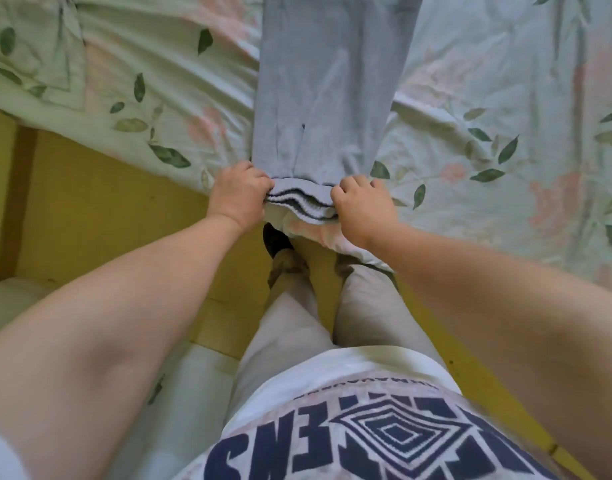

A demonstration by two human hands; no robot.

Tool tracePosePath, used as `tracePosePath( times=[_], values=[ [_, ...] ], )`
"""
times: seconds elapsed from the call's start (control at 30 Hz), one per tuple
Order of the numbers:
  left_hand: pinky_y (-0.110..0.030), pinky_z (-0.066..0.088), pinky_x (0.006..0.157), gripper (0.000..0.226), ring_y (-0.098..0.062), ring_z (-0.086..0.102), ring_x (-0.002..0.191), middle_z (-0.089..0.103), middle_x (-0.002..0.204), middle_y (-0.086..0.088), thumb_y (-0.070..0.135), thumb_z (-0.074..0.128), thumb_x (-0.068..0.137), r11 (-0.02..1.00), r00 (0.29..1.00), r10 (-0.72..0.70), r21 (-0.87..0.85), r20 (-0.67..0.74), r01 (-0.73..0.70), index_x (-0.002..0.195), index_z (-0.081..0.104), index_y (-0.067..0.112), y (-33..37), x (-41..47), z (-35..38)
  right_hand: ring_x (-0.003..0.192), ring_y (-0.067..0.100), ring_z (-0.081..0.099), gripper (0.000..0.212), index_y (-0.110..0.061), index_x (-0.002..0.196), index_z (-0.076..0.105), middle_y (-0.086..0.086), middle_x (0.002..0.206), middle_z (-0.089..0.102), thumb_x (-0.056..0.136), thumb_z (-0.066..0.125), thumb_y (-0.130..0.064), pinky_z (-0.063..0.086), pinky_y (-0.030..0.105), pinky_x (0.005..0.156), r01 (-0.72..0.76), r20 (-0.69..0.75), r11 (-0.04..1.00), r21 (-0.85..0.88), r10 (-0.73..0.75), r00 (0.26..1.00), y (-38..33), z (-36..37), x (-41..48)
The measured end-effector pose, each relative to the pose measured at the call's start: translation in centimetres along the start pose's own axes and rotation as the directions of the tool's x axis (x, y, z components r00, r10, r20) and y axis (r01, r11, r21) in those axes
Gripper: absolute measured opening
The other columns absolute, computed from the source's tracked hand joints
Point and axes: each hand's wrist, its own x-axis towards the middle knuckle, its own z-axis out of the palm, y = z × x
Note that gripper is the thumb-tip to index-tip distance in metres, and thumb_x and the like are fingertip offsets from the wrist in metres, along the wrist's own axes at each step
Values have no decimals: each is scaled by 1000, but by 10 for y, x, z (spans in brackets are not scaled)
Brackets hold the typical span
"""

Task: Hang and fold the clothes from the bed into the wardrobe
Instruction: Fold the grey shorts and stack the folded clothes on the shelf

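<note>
Most of the space ahead is the bed (488,98), under a pale green sheet (142,81) printed with leaves and pink flowers. One grey garment (329,81) lies flat on it in a long strip reaching the near edge. Its striped ribbed hem (297,206) sits at that edge between the hands: left hand (240,192) grips its left corner, right hand (361,209) its right corner, fingers curled into the cloth.

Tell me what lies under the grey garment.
The floral sheet shows round the garment, so it lies on that. Anything else beneath is covered.
</note>
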Motion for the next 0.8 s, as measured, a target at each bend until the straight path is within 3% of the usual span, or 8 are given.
tracePosePath(
  times=[0.1, 0.23, 0.37, 0.47, 0.6, 0.7, 0.8],
  values=[
    [-39, 48, 85, 31, -28, 58, 102, 72, 100, -2, 3, 69, 77, 1000, 997, -10, -3, 76, 10, 103, 78, 16, 4, -13, 11, 109, 34, 50, 24, -12, 113, 52, 12, 114, 53, 93, 51, -25, 36, 41, 86, 18, 79, 1000, -14, -17, 997, -5, 12, -6],
    [-40, 51, 93, 39, -28, 59, 108, 70, 109, -5, 5, 66, 83, 994, 963, -50, -78, 265, 73, 119, 74, 21, 6, -31, 23, 101, 32, 49, 18, -15, 107, 49, 9, 108, 49, 90, 50, -12, 34, 38, 80, 54, 177, 998, 10, -55, 983, -15, 30, -19],
    [-38, 56, 86, 36, -27, 66, 102, 72, 111, -4, 9, 65, 85, 973, 861, -62, -163, 505, 166, 117, 75, 24, 3, -41, 32, 100, 32, 50, 20, -15, 110, 48, 10, 109, 48, 91, 49, -8, 31, 36, 76, 61, 310, 994, 88, -86, 947, -29, 41, -33],
    [-30, 48, 71, 26, -24, 66, 91, 74, 103, -2, 12, 68, 84, 969, 790, -60, -155, 610, 193, 104, 77, 24, 2, -40, 34, 101, 32, 51, 22, -16, 112, 48, 11, 111, 48, 92, 48, -6, 30, 36, 74, 56, 378, 990, 130, -102, 920, -36, 44, -36],
    [-27, 43, 69, 20, -20, 60, 84, 71, 96, 1, 16, 80, 80, 986, 690, -15, -106, 724, 132, 98, 76, 23, 3, -11, 21, 81, 29, 46, 17, -18, 98, 40, 9, 103, 47, 91, 51, -8, 33, 36, 65, 32, 439, 976, 216, -126, 890, -25, 42, -19],
    [-33, 48, 66, 16, -23, 64, 85, 70, 90, -1, 19, 80, 80, 986, 690, -16, -103, 724, 131, 95, 76, 16, 0, 28, -1, 79, 28, 47, 18, -19, 86, 40, 3, 88, 47, 86, 57, -15, 42, 39, 64, -17, 409, 953, 302, -114, 906, -4, 29, 8],
    [-37, 50, 67, 20, -28, 65, 86, 72, 93, -10, 21, 77, 76, 968, 762, -24, -177, 648, 180, 94, 74, 12, -7, 71, -30, 78, 29, 54, 16, -19, 83, 46, 2, 79, 53, 83, 63, -22, 48, 39, 65, -150, 318, 901, 408, 13, 948, 26, 7, 44]
  ],
)
